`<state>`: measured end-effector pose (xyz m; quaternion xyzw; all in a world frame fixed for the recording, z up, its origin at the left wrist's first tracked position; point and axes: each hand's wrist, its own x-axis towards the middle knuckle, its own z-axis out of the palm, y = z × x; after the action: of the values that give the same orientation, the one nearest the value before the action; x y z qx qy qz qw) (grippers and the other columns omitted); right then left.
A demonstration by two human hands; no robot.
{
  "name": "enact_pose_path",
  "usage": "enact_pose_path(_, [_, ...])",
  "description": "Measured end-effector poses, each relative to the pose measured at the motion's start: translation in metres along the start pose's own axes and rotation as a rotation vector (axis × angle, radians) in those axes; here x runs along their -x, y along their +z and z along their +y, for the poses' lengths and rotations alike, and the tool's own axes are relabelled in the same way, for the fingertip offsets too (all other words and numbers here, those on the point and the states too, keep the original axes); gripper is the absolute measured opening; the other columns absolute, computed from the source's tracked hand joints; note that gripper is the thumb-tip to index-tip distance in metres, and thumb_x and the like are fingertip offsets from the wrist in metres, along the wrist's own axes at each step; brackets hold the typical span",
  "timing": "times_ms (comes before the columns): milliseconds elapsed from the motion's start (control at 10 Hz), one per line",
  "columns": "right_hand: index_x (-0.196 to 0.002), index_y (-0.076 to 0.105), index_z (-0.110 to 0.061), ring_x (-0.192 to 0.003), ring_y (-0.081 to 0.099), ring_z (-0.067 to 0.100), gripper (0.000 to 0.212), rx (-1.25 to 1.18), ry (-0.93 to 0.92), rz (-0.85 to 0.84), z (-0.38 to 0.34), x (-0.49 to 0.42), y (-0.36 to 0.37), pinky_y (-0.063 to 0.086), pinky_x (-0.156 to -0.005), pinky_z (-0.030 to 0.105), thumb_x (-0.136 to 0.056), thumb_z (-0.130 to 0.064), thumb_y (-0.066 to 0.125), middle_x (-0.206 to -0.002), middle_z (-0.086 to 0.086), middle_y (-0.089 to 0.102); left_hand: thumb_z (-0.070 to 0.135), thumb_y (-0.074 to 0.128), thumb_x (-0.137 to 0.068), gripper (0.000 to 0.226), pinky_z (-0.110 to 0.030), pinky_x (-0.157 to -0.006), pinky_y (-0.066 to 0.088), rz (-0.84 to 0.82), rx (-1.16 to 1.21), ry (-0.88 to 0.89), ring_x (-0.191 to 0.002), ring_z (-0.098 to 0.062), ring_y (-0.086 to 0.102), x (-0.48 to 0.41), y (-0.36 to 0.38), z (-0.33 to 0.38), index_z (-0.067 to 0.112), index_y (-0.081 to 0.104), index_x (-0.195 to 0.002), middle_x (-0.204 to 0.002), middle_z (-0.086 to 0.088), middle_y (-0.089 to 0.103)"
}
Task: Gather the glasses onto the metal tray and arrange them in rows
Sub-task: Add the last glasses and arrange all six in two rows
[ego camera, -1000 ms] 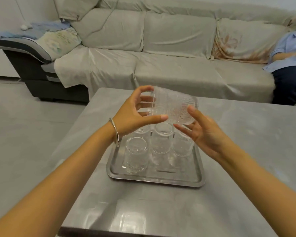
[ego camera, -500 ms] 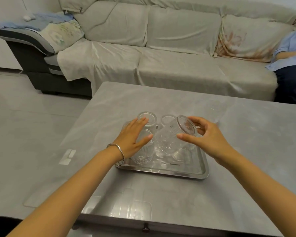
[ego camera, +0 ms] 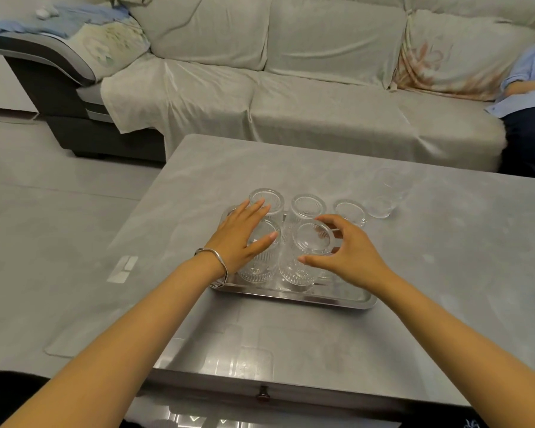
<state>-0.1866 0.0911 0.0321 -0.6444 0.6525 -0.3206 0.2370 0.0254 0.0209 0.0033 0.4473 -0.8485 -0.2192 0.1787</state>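
1. Five ribbed glasses stand upside down on the metal tray (ego camera: 294,296), near the middle of the tabletop (ego camera: 445,273): three along its far edge, two in the near row.
2. Your right hand (ego camera: 349,257) is curled around the near-middle glass (ego camera: 312,242), fingers loosely closed on its upturned base.
3. Your left hand (ego camera: 244,239) lies flat and open over the near-left glass (ego camera: 260,264).
4. One glass (ego camera: 383,199) lies off the tray toward the tabletop's far right edge; the near-right slot looks unfilled, so I'd judge one placement left.
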Motion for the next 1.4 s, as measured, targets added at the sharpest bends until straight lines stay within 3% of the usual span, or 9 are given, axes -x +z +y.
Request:
enact_pose_path(200, [-0.128,0.050,-0.022,-0.107,0.048,0.007,0.081,0.089,-0.019,0.008,0.003,-0.002,0.010,0.048,-0.097,0.035,-0.058,-0.045,0.083,-0.129,-0.002,0.053,0.070,0.016,-0.070,0.088,-0.039,-0.118,0.008,0.003,0.000,-0.007,-0.145,-0.016,0.000,-0.001,0.001,0.000,0.024,0.016,-0.145,-0.157,0.002,0.011])
enact_pose_path(700, [-0.127,0.046,-0.025,-0.110,0.046,0.006,0.075,0.038,0.000,-0.030,0.002,-0.002,0.008,0.049,-0.096,0.035,-0.063,-0.043,0.080,-0.132,-0.003,0.050,0.071,0.016,-0.070,0.087,-0.040,-0.118,0.008,0.016,-0.042,0.002,-0.145,-0.017,0.003,-0.001,-0.002,0.001,0.025,0.020,-0.144,-0.156,0.002,0.017])
enact_pose_path(800, [-0.123,0.050,-0.026,-0.109,0.052,0.007,0.066,-0.015,0.007,-0.055,0.001,-0.003,-0.008,0.052,-0.090,0.031,-0.067,-0.044,0.077,-0.126,-0.009,0.053,0.071,0.017,-0.071,0.085,-0.039,-0.117,0.009,0.034,-0.085,0.025,-0.145,-0.018,0.007,-0.002,-0.008,0.003,0.026,0.025,-0.142,-0.154,0.003,0.023])
enact_pose_path(900, [-0.120,0.055,-0.024,-0.107,0.056,0.005,0.055,-0.076,-0.019,0.016,0.002,-0.011,-0.041,0.050,-0.078,0.016,-0.071,-0.041,0.074,-0.122,-0.008,0.057,0.071,0.019,-0.072,0.083,-0.038,-0.117,0.011,0.068,-0.080,0.057,-0.144,-0.018,0.011,-0.014,-0.020,0.011,0.026,0.029,-0.141,-0.152,0.003,0.028])
enact_pose_path(1000, [-0.115,0.059,-0.020,-0.106,0.060,0.009,0.041,-0.162,-0.016,0.157,0.012,-0.024,-0.079,0.050,-0.073,0.010,-0.077,-0.032,0.070,-0.119,-0.005,0.062,0.069,0.022,-0.075,0.080,-0.038,-0.116,0.012,0.083,-0.109,0.097,-0.143,-0.020,0.014,-0.041,-0.030,0.027,0.024,0.032,-0.140,-0.151,0.001,0.030])
enact_pose_path(1100, [-0.113,0.060,-0.022,-0.106,0.063,0.013,0.041,-0.245,0.021,0.272,0.033,-0.037,-0.108,0.052,-0.080,0.018,-0.075,-0.035,0.070,-0.117,-0.004,0.063,0.062,0.027,-0.081,0.071,-0.038,-0.115,0.013,0.057,-0.149,0.120,-0.142,-0.021,0.016,-0.077,-0.031,0.046,0.023,0.033,-0.140,-0.152,0.000,0.030])
enact_pose_path(1200, [-0.116,0.058,-0.027,-0.109,0.061,0.016,0.047,-0.262,0.068,0.291,0.061,-0.049,-0.127,0.051,-0.093,0.038,-0.073,-0.042,0.068,-0.122,-0.005,0.060,0.061,0.033,-0.084,0.069,-0.041,-0.115,0.019,0.007,-0.155,0.130,-0.140,-0.023,0.023,-0.114,-0.022,0.061,0.021,0.031,-0.141,-0.152,-0.003,0.030])
enact_pose_path(1400, [-0.132,0.049,-0.026,-0.119,0.054,0.016,0.059,-0.277,0.172,0.307,0.116,-0.072,-0.137,0.046,-0.094,0.034,-0.078,-0.035,0.069,-0.137,-0.005,0.051,0.056,0.037,-0.087,0.068,-0.044,-0.113,0.024,-0.174,-0.124,0.095,-0.138,-0.024,0.029,-0.177,0.016,0.092,0.020,0.023,-0.143,-0.152,-0.004,0.029])
